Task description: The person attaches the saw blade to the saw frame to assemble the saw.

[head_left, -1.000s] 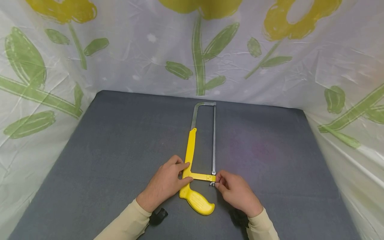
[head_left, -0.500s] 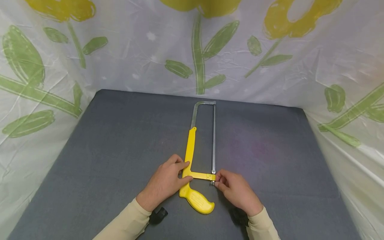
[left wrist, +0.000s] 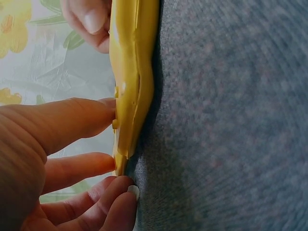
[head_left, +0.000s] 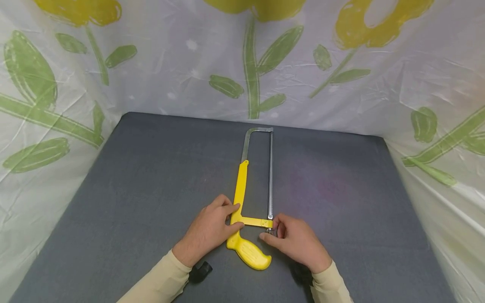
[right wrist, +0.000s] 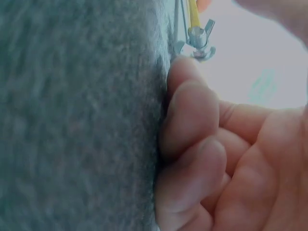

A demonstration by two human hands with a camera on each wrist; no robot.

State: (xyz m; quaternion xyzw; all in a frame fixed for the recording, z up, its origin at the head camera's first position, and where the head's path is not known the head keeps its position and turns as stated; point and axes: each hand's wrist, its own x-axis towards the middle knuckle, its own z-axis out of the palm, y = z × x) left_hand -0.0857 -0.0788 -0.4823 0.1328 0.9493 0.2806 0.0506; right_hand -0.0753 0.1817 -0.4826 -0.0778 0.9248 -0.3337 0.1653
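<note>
- The hacksaw (head_left: 250,210) lies flat on the grey table (head_left: 132,181), near its front middle, with the metal bow pointing away from the person and the yellow handle (head_left: 250,252) angled back toward them.
- The left hand (head_left: 210,229) comes in from the lower left, its forearm in a cream sleeve (head_left: 159,282). The fingers and thumb curl round the yellow corner where the frame meets the handle — forefinger on the upright bar, thumb on the crossbar — so it grips the saw and pins it to the table.
- The left wrist view shows those fingertips (left wrist: 103,113) pressed against the edge of the yellow plastic, with the cloth directly beneath it.
- The right hand (head_left: 297,242) reaches in from the lower right, fingers curled, thumb stretched left under the crossbar. Its fingertips meet at the wing nut (head_left: 269,230) at the near end of the blade (head_left: 270,176) — a pinch, as far as the head view shows.
- In the right wrist view the wing nut (right wrist: 199,41) sits just beyond the curled fingers (right wrist: 190,110), which rest on the cloth; contact is not plain there.
- No brand, label or writing can be read on the saw.
- A flowered plastic sheet (head_left: 170,54) walls the table on three sides.
</note>
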